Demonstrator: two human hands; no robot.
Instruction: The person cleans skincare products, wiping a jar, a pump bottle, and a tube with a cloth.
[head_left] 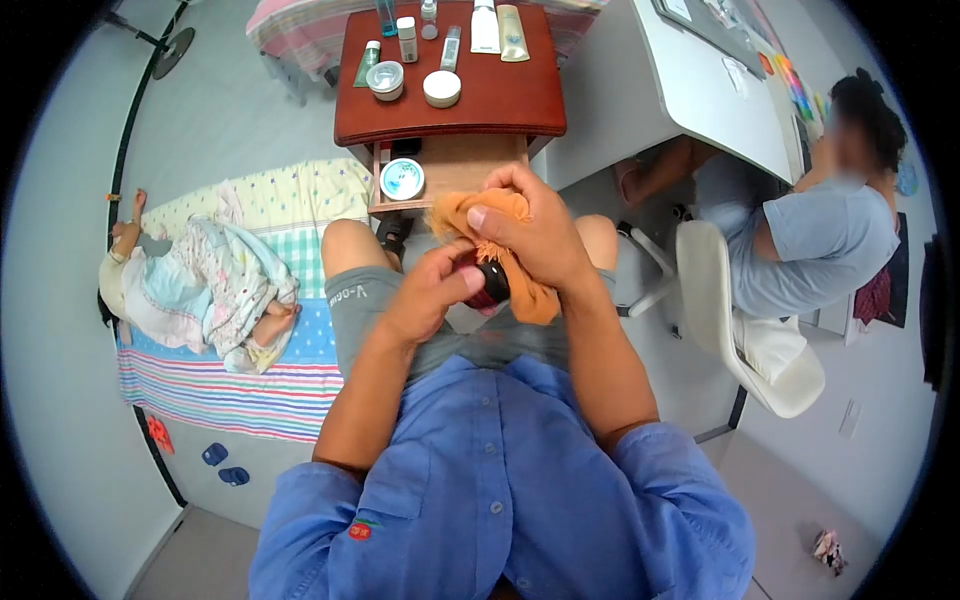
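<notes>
My left hand (428, 297) is closed around a small dark red jar with a black lid (490, 285), held above my lap. An orange cloth (535, 295) is bunched in my right hand (540, 235), its frayed edge resting against the jar's lid. Part of the cloth hangs down past the jar on the right. My left fingers hide much of the jar. Just beyond my hands is an open drawer (455, 195) with a round white and blue tub (402, 179) inside.
On the red-brown cabinet top (500, 110) stand several bottles, tubes and a white jar (442, 89). To the left, a person (215, 290) lies on mats. At right, another person (830, 240) sits on a white chair (705, 270) by a white desk (710, 90).
</notes>
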